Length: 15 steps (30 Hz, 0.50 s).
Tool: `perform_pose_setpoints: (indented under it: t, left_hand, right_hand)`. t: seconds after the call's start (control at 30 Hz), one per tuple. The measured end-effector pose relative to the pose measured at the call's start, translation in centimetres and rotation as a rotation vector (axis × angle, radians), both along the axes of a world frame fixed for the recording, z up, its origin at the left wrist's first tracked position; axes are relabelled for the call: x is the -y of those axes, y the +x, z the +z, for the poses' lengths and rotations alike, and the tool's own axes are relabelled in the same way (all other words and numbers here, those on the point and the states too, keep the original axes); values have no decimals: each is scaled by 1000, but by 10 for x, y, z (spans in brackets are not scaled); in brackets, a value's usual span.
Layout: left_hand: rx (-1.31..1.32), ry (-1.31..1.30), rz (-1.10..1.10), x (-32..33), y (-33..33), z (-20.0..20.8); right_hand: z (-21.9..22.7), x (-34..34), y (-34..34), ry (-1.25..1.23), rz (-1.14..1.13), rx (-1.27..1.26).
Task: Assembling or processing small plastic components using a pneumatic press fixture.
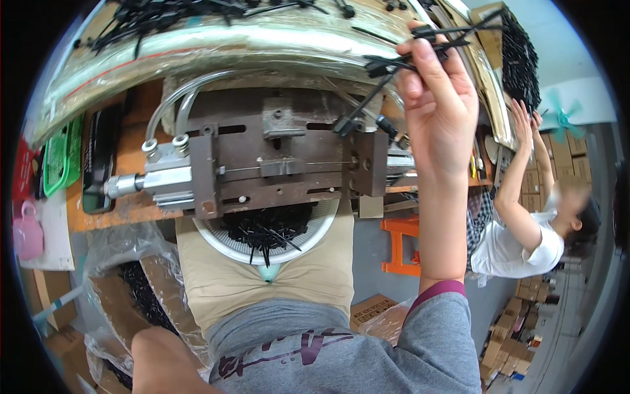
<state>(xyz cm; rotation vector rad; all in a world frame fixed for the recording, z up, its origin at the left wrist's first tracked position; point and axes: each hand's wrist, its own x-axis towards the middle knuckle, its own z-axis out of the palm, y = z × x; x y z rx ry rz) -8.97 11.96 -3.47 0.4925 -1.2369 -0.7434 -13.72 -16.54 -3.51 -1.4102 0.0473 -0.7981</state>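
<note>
My right hand (441, 98) is raised at the upper right, its fingers closed around several thin black plastic rods (387, 65) with blocky ends. The rods stick out on both sides of the fingers, and one slants down toward the machine. Just left of this hand stands a brown metal fixture (246, 148) with a silver air cylinder (167, 180) on its left side and a small grey block (279, 167) in its middle. My left hand is out of sight; only part of the bare left arm (164, 364) shows at the lower left.
A white basket (213, 240) of black rods rests on my lap under the fixture. More black pieces (170, 20) lie on the plastic-covered shelf above. An opened carton (118, 295) stands at lower left, an orange stool (397, 246) at right. Another person (518, 246) works farther right.
</note>
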Motion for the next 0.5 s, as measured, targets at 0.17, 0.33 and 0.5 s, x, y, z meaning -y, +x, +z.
perform_pose_setpoints:
  t: [0.17,0.33,0.5]
  left_hand:
    - [-89,-210,-151,-4,9,8]
    - [-208,-214,-58,-21,2,-2]
    - [87,183,527,-19,7,-30]
  right_hand:
    - [1,-3,-3,-15,-18,-18]
    - [-1,-11,-6,185,-24,-45]
    - [-4,-25,-22,336,140,-19]
